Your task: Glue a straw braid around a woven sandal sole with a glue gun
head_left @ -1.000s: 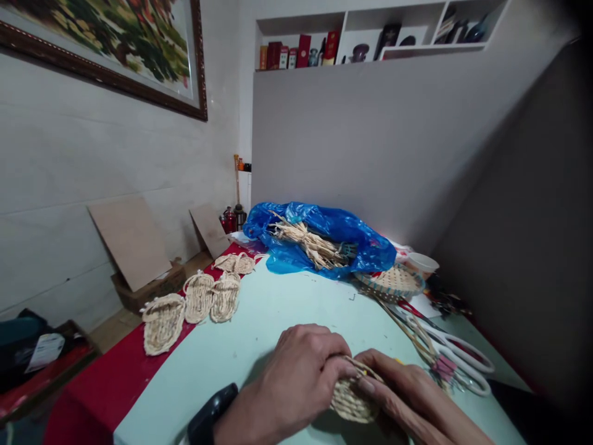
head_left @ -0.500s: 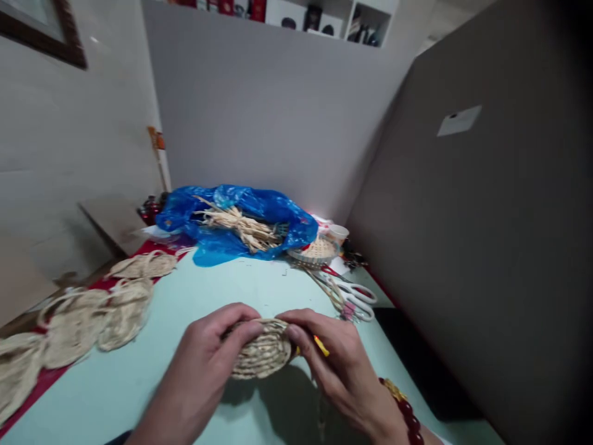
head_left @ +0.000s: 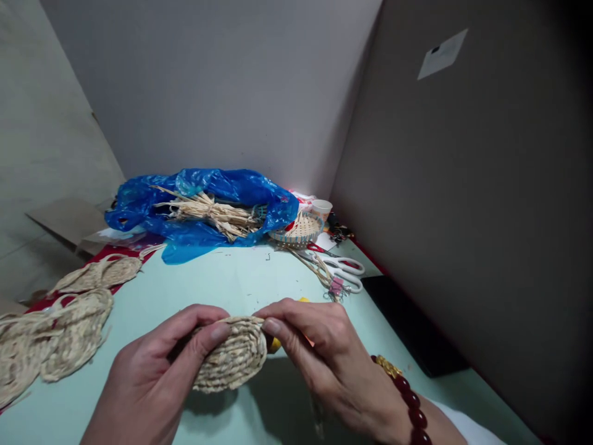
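Note:
An oval woven straw sole (head_left: 237,356) is held above the table between my two hands. My left hand (head_left: 162,364) is closed on its upper left, thumb on the near face and fingers behind. My right hand (head_left: 319,352) pinches the upper right edge between thumb and forefinger. Behind that thumb, a yellow piece (head_left: 275,345) shows, mostly hidden by the hand; I cannot make out what it is. A thin pale strand (head_left: 317,415) hangs below my right hand. On the table's left side lie several finished-looking straw sandals (head_left: 76,337).
A blue plastic bag (head_left: 139,204) at the back holds a bundle of dry straw (head_left: 213,213). Right of it are a small woven basket (head_left: 301,230), a paper cup (head_left: 321,209) and white-handled scissors (head_left: 352,272). A black flat slab (head_left: 412,327) lies along the right partition (head_left: 454,204).
The view has turned right and down, so the back shelf has left the picture. Both hands keep hold of the straw sole, which now sits further left and shows more of its face.

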Demonstrator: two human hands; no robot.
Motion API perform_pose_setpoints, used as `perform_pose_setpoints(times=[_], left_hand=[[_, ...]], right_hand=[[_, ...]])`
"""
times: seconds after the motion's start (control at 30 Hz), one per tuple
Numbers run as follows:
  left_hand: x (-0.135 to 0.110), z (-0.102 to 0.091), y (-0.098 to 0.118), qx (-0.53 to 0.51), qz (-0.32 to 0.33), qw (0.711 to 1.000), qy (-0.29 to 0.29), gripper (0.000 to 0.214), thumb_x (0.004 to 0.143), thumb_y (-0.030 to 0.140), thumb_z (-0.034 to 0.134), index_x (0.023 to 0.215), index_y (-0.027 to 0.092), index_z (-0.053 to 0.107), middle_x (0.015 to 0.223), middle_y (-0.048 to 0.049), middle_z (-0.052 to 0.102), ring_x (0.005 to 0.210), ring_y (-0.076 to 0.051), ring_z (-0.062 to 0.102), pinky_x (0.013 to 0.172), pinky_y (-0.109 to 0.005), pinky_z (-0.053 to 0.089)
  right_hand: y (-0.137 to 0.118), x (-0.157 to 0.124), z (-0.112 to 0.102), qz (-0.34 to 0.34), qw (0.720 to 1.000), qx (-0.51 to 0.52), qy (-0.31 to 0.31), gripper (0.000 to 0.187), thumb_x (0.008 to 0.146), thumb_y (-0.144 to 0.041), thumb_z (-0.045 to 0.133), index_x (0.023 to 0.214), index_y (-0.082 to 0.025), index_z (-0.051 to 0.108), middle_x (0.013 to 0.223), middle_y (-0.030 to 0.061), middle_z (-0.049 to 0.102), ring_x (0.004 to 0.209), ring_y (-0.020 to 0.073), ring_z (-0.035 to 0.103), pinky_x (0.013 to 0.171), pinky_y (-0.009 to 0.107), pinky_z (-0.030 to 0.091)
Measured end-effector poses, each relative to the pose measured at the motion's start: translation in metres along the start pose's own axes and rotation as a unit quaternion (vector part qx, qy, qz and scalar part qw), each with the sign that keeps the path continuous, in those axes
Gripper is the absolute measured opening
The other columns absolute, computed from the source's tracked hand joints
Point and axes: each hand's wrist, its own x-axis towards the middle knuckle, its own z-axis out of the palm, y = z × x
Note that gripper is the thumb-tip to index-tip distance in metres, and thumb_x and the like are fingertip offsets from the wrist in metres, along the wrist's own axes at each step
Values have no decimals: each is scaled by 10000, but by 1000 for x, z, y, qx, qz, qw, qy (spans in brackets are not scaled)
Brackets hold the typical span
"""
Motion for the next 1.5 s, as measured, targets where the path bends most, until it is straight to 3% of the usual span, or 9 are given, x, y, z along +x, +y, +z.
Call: perform_pose_setpoints(times=[0.3, 0.5, 0.57, 0.73, 0.93, 1.13, 1.27, 1.43, 1.5], left_hand=[[2, -1, -2, 31, -6, 999, 13, 380, 629, 666, 736, 763, 311, 744, 748, 40, 739, 680, -186, 649, 559, -177, 518], [-4, 2, 7, 68, 12, 997, 38, 226, 739, 546, 661, 739, 331, 729, 732, 85, 736, 712, -157, 645, 605, -152, 500], [0, -1, 4, 77, 44, 996, 27, 235, 731, 558, 663, 758, 338, 742, 746, 83, 755, 713, -162, 667, 613, -154, 515], [9, -8, -1, 97, 107, 987, -71, 288, 784, 574, 634, 953, 371, 749, 920, 67, 798, 818, -190, 729, 623, -168, 546], [-1, -2, 7, 64, 81, 993, -53, 229, 811, 531, 626, 965, 383, 707, 925, 101, 763, 867, -148, 688, 717, -134, 503], [1, -5, 1, 90, 102, 987, -83, 283, 790, 576, 647, 966, 363, 709, 936, 75, 762, 853, -158, 694, 711, -138, 511], [-3, -4, -1, 110, 112, 986, -54, 217, 823, 551, 633, 939, 374, 683, 917, 100, 739, 849, -132, 671, 747, -115, 483], [8, -7, -16, 136, 192, 966, -106, 192, 820, 485, 676, 979, 378, 664, 883, 97, 766, 797, -128, 727, 668, -100, 518], [12, -10, -19, 138, 229, 957, -112, 191, 833, 456, 669, 1004, 370, 672, 962, 75, 774, 847, -146, 739, 678, -119, 540]], right_hand=[[-1, -2, 0, -4, 1000, -27, 2, 221, 1009, -207, 514, 977, -193, 732, 814, -3, 740, 716, 111, 669, 689, 189, 482], [4, -1, -1, -33, 999, -33, -10, 203, 975, -151, 534, 932, -134, 732, 804, 42, 735, 702, 120, 646, 668, 192, 457], [3, 0, -2, -9, 999, -32, -26, 216, 989, -162, 515, 935, -129, 721, 741, 16, 689, 645, 103, 595, 631, 191, 428], [0, 1, -9, 41, 998, -8, -43, 232, 1013, -211, 487, 1025, -185, 717, 684, -38, 607, 610, 94, 536, 615, 205, 395], [-4, 5, -18, 78, 995, 24, -48, 256, 1023, -244, 469, 1031, -216, 724, 681, -51, 605, 577, 90, 531, 614, 208, 411], [-4, 8, -21, 53, 997, -40, -37, 220, 994, -178, 490, 960, -185, 707, 769, -22, 689, 687, 102, 596, 706, 209, 428], [-4, 6, -21, 53, 997, -18, -49, 188, 971, -231, 548, 1125, -194, 649, 832, -12, 701, 734, 118, 625, 702, 209, 453], [-4, 2, -14, 47, 995, -4, -90, 178, 963, -207, 560, 1125, -241, 625, 828, -33, 669, 711, 105, 582, 680, 201, 437], [-3, 1, -11, 51, 994, -2, -92, 152, 963, -186, 539, 1082, -240, 616, 793, -42, 647, 673, 99, 555, 661, 207, 421]])
